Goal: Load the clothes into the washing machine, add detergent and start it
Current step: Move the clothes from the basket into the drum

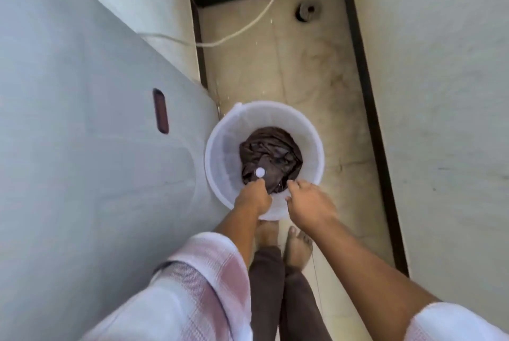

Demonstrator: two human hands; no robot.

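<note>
A white plastic bucket (pixel 220 147) stands on the floor just ahead of my bare feet. Dark brown clothes (pixel 271 153) lie bunched in its bottom. A small white round disc (pixel 259 172) sits on the cloth near my left fingers; I cannot tell what it is. My left hand (pixel 253 198) reaches over the near rim with its fingers curled into the cloth's near edge. My right hand (pixel 309 203) is beside it over the rim, finger and thumb apart, fingertips at the cloth's edge. The washing machine (pixel 82 134) fills the left side, pale grey with a dark red slot (pixel 160 110).
A white hose (pixel 248 29) runs from the machine across the back of the beige floor. A dark round floor drain (pixel 305 11) lies at the far end. A pale wall (pixel 440 120) with a dark skirting closes the right side, leaving a narrow floor strip.
</note>
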